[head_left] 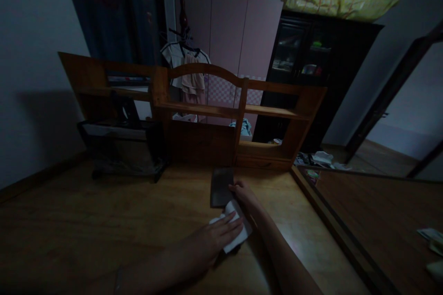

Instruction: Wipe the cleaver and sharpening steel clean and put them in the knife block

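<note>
My left hand (216, 238) lies flat, fingers stretched out, pressing a white cloth (238, 235) onto the wooden desk (104, 230). The cloth covers the near end of a dark flat rectangular object (221, 186) lying on the desk. My right hand (244, 193) rests against that object's right edge, fingers curled on it. The room is dim.
A wooden shelf unit (207, 110) stands along the desk's back edge. A dark tray-like stand (121, 145) sits at the back left. The desk's right edge (321, 212) drops to the floor. A dark cabinet (311, 69) and a pink wardrobe (238, 37) stand behind.
</note>
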Demonstrator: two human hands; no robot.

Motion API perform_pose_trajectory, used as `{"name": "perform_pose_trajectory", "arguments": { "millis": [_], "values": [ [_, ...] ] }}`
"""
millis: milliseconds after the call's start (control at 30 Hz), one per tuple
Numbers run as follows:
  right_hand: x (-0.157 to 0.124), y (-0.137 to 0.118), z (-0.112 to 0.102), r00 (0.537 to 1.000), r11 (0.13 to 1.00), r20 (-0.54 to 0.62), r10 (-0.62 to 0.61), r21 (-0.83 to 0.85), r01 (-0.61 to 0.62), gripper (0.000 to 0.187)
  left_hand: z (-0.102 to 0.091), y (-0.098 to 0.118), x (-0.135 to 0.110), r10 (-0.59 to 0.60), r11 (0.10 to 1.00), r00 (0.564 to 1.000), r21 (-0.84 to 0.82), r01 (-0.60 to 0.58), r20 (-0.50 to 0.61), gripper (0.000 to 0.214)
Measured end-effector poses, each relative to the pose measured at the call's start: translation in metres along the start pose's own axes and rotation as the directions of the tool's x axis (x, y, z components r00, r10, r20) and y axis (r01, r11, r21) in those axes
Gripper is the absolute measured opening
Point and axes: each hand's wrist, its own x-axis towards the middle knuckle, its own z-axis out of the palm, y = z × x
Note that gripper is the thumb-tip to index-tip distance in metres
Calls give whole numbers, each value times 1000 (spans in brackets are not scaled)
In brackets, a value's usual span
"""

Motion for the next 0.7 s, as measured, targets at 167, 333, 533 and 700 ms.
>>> {"name": "perform_pose_trajectory", "arguments": {
  "millis": [167,333,533,700],
  "values": [
    [-2,-2,2,999,1000,-36,17,8,-17,7,-16,-7,17,-109,979,991,-179,93,-83,53],
    [-4,-3,0,1000,999,-16,21,25,-20,5,-14,-9,14,-71,989,992,-136,57,-104,56],
    [4,5,1,997,995,24,69,65,-71,7,22,-10,-14,-64,996,998,66,66,-28,81],
    [8,9,3,996,991,43,83,98,-87,9,22,10,-27,56,995,998,76,-59,35,95]
  ]
}}
